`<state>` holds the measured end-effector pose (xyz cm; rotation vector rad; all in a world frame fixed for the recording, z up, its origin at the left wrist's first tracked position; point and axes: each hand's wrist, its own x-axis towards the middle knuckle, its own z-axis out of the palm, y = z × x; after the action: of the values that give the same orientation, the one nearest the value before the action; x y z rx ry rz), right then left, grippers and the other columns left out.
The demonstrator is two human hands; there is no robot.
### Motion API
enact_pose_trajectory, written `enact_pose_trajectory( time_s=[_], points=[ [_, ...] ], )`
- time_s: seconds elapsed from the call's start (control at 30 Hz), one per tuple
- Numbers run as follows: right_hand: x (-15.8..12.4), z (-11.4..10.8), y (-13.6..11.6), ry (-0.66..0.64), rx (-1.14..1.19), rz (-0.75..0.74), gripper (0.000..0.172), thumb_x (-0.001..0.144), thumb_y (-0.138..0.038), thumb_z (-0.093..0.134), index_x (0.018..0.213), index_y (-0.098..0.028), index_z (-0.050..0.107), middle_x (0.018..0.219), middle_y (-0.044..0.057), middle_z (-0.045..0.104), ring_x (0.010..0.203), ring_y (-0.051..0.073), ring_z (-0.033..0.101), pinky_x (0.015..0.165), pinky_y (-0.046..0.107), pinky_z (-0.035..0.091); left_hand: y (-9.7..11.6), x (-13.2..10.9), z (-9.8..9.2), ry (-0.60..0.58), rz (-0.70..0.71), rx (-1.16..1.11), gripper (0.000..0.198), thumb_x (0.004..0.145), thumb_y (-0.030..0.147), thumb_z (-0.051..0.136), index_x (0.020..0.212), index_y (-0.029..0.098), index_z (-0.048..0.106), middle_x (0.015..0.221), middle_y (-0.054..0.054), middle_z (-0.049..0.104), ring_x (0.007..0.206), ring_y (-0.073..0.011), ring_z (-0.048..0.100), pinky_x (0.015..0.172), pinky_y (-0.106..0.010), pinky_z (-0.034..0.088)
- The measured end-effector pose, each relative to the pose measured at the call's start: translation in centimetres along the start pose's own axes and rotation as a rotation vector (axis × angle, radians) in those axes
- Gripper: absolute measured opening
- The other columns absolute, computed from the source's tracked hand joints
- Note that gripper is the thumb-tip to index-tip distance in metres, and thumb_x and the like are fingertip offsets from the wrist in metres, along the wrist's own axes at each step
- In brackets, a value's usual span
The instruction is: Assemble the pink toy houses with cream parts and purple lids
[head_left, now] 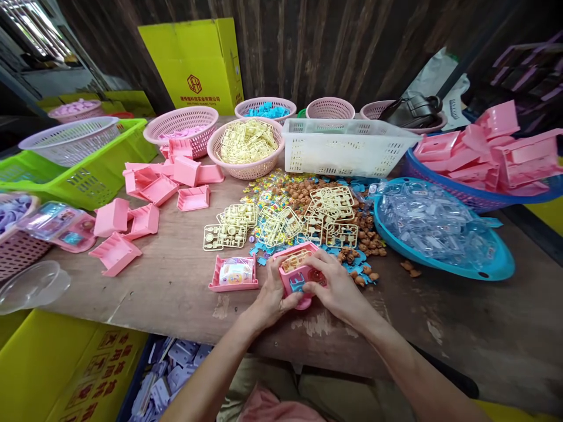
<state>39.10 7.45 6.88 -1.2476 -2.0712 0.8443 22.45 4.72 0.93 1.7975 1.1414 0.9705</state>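
Observation:
Near the table's front edge, my left hand [273,298] and my right hand [336,285] are closed around a pink plastic toy case [291,282] from its two sides. A cream sprue of small parts shows in the case's upper opening, and a light-blue piece [297,283] sits on its front near my right thumb. Left of my hands lies a pink tray [213,280] with a printed clear packet [237,270] in it. Just beyond my hands are cream sprues [233,225], brown figures [373,245] and blue pieces on the table.
Pink plastic shells [116,255] lie loose on the left. A basket of cream sprues [246,171] and a white crate [347,158] stand behind. At right are a blue basin [444,266] of clear parts and a basket [488,202] of pink shells. A yellow carton [53,363] stands lower left.

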Motion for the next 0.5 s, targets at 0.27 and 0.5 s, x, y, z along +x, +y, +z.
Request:
enact_pose_trajectory(
  time_s=[0.27, 0.5],
  points=[
    [0.1, 0.2, 0.4, 0.030, -0.035, -0.028, 0.022, 0.070, -0.007, 0.062, 0.088, -0.021, 0.060, 0.097, 0.004, 0.058, 0.092, 0.022, 0.048, 0.081, 0.038, 0.041, -0.2, 0.2, -0.2, 0.007, 0.004, 0.040, 0.069, 0.080, 0.044, 0.057, 0.129, 0.026, 0.011, 0.125, -0.011, 0.026, 0.119, -0.0266, 0.038, 0.102, -0.049, 0.033],
    [0.8, -0.8, 0.6, -0.104, 0.015, -0.071, 0.028, 0.074, -0.018, 0.065, 0.101, -0.024, 0.062, 0.111, 0.005, 0.058, 0.105, 0.024, 0.048, 0.092, 0.042, 0.037, 0.0, 0.4, -1.2, -0.053, -0.014, -0.109, 0.070, 0.080, 0.040, 0.060, 0.132, 0.026, 0.015, 0.130, -0.010, 0.029, 0.126, -0.0248, 0.034, 0.108, -0.046, 0.028]
  ],
)
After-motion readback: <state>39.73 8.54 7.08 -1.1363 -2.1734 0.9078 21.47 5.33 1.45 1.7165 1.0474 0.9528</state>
